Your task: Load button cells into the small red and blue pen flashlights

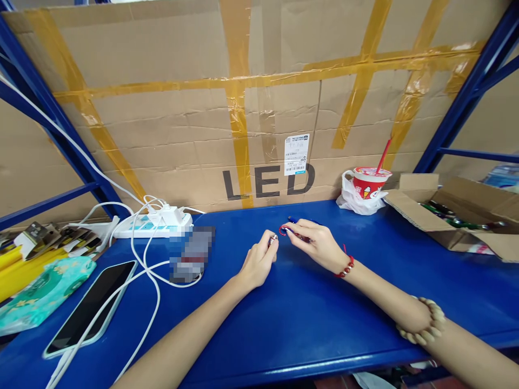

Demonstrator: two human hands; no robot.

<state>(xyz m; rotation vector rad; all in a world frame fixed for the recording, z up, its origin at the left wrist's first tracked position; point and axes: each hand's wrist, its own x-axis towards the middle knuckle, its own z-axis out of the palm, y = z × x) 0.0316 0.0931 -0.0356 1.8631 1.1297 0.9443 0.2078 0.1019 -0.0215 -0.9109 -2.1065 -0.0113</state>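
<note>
Above the middle of the blue table, my left hand (260,260) is closed around a small silver-tipped piece (273,239); most of it is hidden in the fist. Just to its right, my right hand (318,243) pinches a small dark item with a red loop (282,230) at its end, too small to name. The two pieces are close together but apart. Behind the right fingers a thin dark blue, pen-like thing (291,219) shows in part; I cannot tell whether it is held or lies on the table (308,335).
At right stand an open cardboard box (432,224) of small shiny pieces and a red cup (367,185) with a straw. To the left are a white power strip (132,227), trailing cables, a phone (91,308) and a green packet (48,286). A large carton (182,124) walls the back.
</note>
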